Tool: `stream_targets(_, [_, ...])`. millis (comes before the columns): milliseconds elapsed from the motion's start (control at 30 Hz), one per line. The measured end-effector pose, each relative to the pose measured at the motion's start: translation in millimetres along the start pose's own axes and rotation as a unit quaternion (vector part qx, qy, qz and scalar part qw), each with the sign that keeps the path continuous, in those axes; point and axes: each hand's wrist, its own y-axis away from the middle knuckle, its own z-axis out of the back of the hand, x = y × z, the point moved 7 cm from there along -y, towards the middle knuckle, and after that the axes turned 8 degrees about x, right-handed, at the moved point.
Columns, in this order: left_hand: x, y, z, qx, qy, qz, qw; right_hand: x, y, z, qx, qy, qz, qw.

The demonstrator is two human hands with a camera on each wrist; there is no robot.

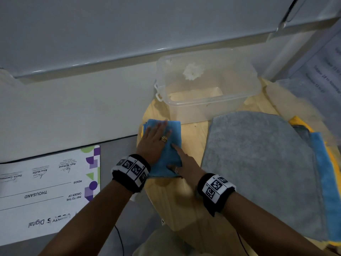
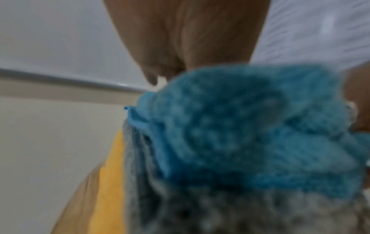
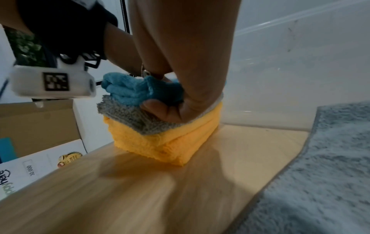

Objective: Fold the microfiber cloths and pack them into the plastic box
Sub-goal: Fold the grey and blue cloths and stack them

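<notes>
A folded blue cloth (image 1: pixel 175 130) tops a small stack at the left edge of the round wooden table (image 1: pixel 191 137). The right wrist view shows the blue cloth (image 3: pixel 128 91) lying on a folded grey cloth (image 3: pixel 128 117) and a folded yellow cloth (image 3: pixel 160 142). My left hand (image 1: pixel 155 139) lies flat on the blue cloth, pressing it down. My right hand (image 1: pixel 184 161) pinches its near edge, the thumb (image 3: pixel 160 110) tucked under the cloth. The clear plastic box (image 1: pixel 206 85) stands empty just behind the stack.
A pile of unfolded cloths fills the table's right side, a grey one (image 1: pixel 258 163) on top and blue (image 1: pixel 326 172) and yellow edges showing beneath. A large printed cheque board (image 1: pixel 46 191) lies at the left. A cardboard box (image 3: pixel 36 123) stands beside the table.
</notes>
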Motion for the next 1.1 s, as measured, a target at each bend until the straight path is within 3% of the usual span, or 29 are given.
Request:
stream_targets(67, [-3.8, 1.8, -18.5, 0.087, -0.016, -0.021, 0.996, -0.7, -2.8, 2.9, 0.012, 0.031, -0.005, 0.999])
stream_targets(133, [11.1, 3.5, -37.9, 0.215, 0.039, 0.012, 0.976, -2.0, -6.2, 3.2, 0.038, 0.048, -0.006, 0.998])
stream_targets(167, [15.1, 1.2, -39.1, 0.229, 0.041, 0.013, 0.972, -3.8, -8.3, 2.2, 0.051, 0.058, -0.005, 0.997])
stream_targets(300, [18.1, -10.8, -38.9, 0.234, 0.026, 0.012, 0.972, -15.0, -14.9, -3.1, 0.088, 0.110, 0.019, 0.990])
stream_targets(367, [13.7, -10.3, -31.5, 0.232, 0.016, 0.023, 0.972, -12.1, -6.2, 1.9, 0.077, 0.070, 0.015, 0.995])
stream_targets(433, [6.6, -7.4, -9.0, 0.194, 0.022, 0.035, 0.980, -8.1, 12.7, 20.7, 0.032, -0.036, 0.035, 0.998])
stream_targets(500, [-9.1, -3.0, 21.8, 0.106, 0.049, 0.019, 0.993, -16.1, 36.3, 46.7, -0.023, -0.087, 0.029, 0.996])
stream_targets(567, [-42.0, -4.5, 50.6, 0.010, 0.098, -0.032, 0.995, -37.8, 63.8, 81.8, -0.095, -0.050, 0.004, 0.994])
stream_targets(633, [-81.1, -14.7, 58.6, -0.042, 0.129, -0.057, 0.989, -72.5, 88.0, 116.7, -0.175, 0.009, -0.042, 0.984])
stream_targets(700, [-125.8, -29.2, 47.8, -0.015, 0.159, -0.072, 0.985, -106.5, 110.6, 147.8, -0.237, 0.087, -0.084, 0.964])
stream_targets(733, [-147.3, -37.6, 36.1, 0.012, 0.167, -0.070, 0.983, -125.6, 119.7, 159.6, -0.245, 0.132, -0.122, 0.953])
stream_targets(800, [-176.7, -48.1, 16.5, 0.003, 0.191, -0.050, 0.980, -159.4, 139.6, 177.5, -0.234, 0.210, -0.212, 0.925])
stream_targets(833, [-178.6, -54.0, 1.8, -0.001, 0.232, -0.004, 0.973, -176.2, 151.5, 184.9, -0.231, 0.221, -0.248, 0.915])
stream_targets(933, [-174.1, -66.3, -49.1, 0.122, 0.340, 0.125, 0.924, -212.1, 193.3, 211.1, -0.305, 0.187, -0.313, 0.880])
stream_targets(1000, [-159.8, -75.3, -62.9, 0.103, 0.387, 0.193, 0.895, -234.1, 218.2, 229.0, -0.371, 0.119, -0.341, 0.856])
stream_targets(1100, [-148.2, -86.4, -64.1, 0.059, 0.483, 0.215, 0.847, -269.0, 229.8, 242.4, -0.390, -0.022, -0.321, 0.863])
